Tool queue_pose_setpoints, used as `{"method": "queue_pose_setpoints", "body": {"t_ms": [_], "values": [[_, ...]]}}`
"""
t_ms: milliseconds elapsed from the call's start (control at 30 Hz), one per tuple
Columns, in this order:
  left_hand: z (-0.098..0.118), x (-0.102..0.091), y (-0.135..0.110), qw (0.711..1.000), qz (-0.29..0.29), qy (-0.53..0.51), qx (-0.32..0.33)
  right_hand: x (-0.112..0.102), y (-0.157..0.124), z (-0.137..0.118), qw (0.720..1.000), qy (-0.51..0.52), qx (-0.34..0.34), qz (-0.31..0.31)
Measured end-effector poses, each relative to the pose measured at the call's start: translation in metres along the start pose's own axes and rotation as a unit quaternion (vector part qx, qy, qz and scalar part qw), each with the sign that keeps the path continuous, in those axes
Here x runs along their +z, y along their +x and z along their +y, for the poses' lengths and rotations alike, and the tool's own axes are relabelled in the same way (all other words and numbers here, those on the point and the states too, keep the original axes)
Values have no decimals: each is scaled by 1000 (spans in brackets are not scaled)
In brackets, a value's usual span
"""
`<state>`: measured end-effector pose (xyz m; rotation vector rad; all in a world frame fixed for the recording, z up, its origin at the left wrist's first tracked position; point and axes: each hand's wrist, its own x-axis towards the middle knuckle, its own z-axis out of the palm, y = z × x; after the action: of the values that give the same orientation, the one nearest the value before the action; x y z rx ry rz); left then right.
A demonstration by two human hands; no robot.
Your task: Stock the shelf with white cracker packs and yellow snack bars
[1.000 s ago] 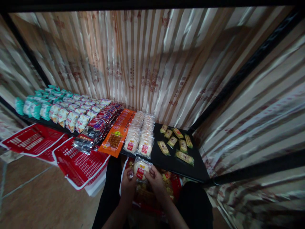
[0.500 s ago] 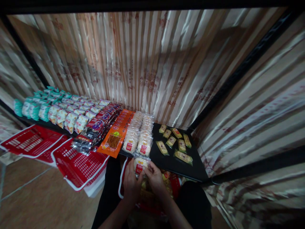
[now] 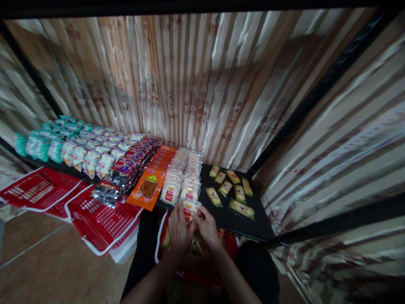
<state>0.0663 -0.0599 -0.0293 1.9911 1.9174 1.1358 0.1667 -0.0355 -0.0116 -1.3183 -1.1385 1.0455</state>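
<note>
Both my hands hold one clear pack of a round pale cracker with a red label (image 3: 189,208) at the front edge of a black shelf (image 3: 253,226). My left hand (image 3: 178,230) grips its left side and my right hand (image 3: 208,226) pinches its right side. The pack touches the front of the right-hand row of identical cracker packs (image 3: 191,179), beside a second such row (image 3: 174,179). Right of them lie several small yellow-green snack packs (image 3: 232,190), loosely scattered.
Orange packs (image 3: 155,177), dark red-purple packs (image 3: 133,162), yellow-white packs (image 3: 90,158) and teal packs (image 3: 41,141) fill the shelf to the left. Red baskets (image 3: 101,219) sit below at left, another under my hands (image 3: 196,257). Striped fabric (image 3: 190,84) lines the back and sides.
My hands have carried the cracker pack up and forward from above the lower basket to the shelf's front edge, against the right row. The view has shifted slightly.
</note>
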Motion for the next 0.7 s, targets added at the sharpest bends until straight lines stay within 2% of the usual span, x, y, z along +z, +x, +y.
{"method": "queue_pose_setpoints", "body": {"t_ms": [367,700], "values": [[7,-1,21,1000,4,30,10,-1,18,9,993,-94,-46,51],[7,-3,19,999,-18,32,21,-2,29,7,992,-104,-35,57]]}}
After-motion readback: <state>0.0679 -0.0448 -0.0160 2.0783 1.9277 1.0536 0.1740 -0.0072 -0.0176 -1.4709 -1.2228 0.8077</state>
